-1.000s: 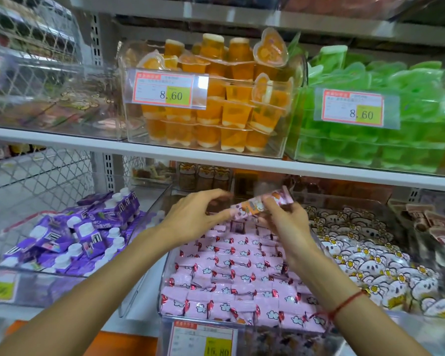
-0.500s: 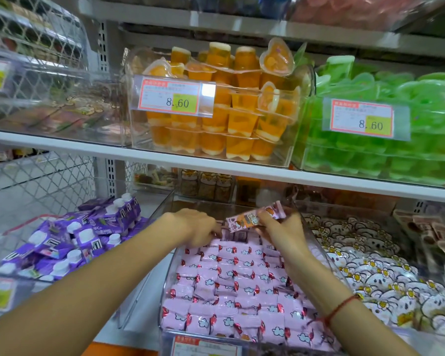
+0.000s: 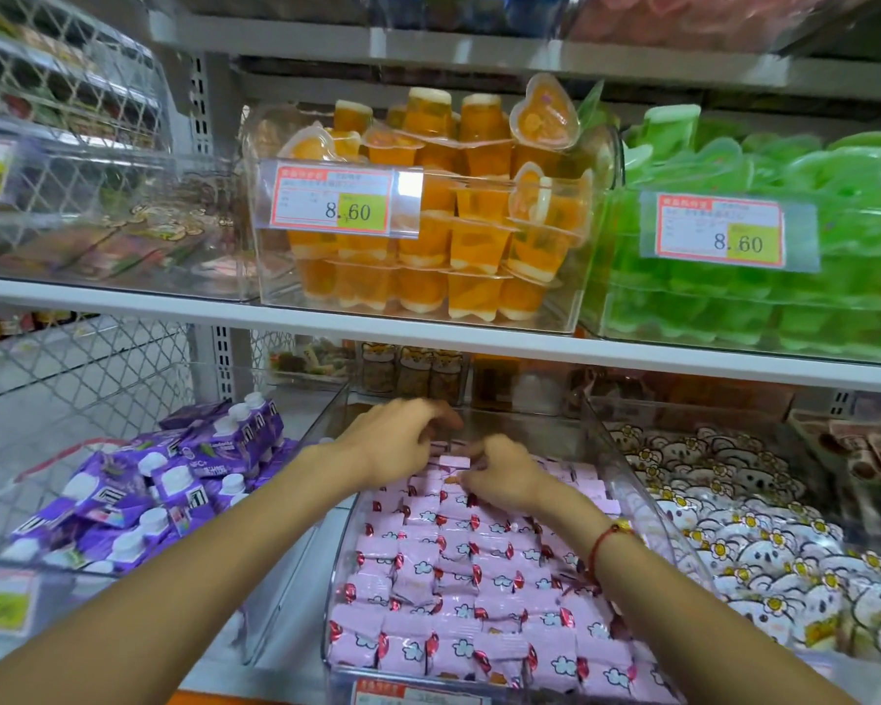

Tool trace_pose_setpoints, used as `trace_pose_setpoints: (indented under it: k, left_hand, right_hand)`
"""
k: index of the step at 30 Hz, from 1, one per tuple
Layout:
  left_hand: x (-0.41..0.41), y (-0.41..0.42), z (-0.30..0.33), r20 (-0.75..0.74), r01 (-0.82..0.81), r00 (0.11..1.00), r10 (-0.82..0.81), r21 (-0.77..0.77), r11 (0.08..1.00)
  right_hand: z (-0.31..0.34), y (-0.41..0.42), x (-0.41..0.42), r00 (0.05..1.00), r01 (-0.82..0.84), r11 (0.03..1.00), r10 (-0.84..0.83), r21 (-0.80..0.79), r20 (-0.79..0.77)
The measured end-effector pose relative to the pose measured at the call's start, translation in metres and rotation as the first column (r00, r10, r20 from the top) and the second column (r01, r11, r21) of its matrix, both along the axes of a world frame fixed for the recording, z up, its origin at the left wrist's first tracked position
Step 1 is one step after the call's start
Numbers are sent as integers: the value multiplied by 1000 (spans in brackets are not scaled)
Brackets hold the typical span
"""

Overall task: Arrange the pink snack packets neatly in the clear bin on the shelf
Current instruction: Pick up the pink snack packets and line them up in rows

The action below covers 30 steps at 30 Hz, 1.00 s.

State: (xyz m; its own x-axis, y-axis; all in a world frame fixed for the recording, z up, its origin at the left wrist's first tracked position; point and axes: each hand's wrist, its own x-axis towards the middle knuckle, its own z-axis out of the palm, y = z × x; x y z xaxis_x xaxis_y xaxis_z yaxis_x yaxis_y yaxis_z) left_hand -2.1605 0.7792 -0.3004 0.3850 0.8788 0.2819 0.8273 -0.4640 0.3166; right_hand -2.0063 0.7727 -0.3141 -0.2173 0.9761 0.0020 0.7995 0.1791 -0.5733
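Observation:
The clear bin [image 3: 627, 468] sits on the lower shelf, filled with rows of pink snack packets [image 3: 459, 602] printed with white clouds. Both my hands reach to the back of the rows. My right hand [image 3: 504, 475] has its fingers curled and pinches one pink packet [image 3: 453, 461] lying at the back row. My left hand [image 3: 398, 442] hovers just left of and above that packet with bent fingers, blurred by motion; whether it holds anything is unclear. The bin's far end behind the hands shows bare floor.
A bin of purple pouches [image 3: 138, 491] stands to the left, and a bin of white cartoon packets [image 3: 743, 531] to the right. The shelf edge [image 3: 428, 333] above carries orange jelly cups [image 3: 428, 231] and green jelly cups [image 3: 764, 277], low over the hands.
Both hands have dropped from above the bin to its back row, bringing the packet held between them down onto the rows. The view has moved closer.

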Motion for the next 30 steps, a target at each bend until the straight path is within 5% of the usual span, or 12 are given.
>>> trace_pose_setpoints:
  k: [4,8,13,16,22,30]
  left_hand:
    - [6,4,-8,-202,28,977,-72,-216,976]
    - [12,0,-13,-442,-27,894,-75,-220,975]
    - [17,-6,-4,-359,-28,930,-77,-279,960]
    - [14,-14,-1,-229,38,969,-96,-243,969]
    - [11,-27,-7,-392,28,909,-140,-278,960]
    - [18,-17,0,-339,18,924,-177,-423,906]
  right_hand:
    - [6,-11,17,997,-19,990,8,142,80]
    - [-6,-34,33,980,-62,969,14,240,198]
    - [-17,-45,42,882,-195,977,139,81,450]
    - [-18,-42,44,882,-209,977,167,49,441]
    - [-17,-38,44,887,-193,980,157,40,434]
    - [-16,-38,46,990,-56,968,21,247,141]
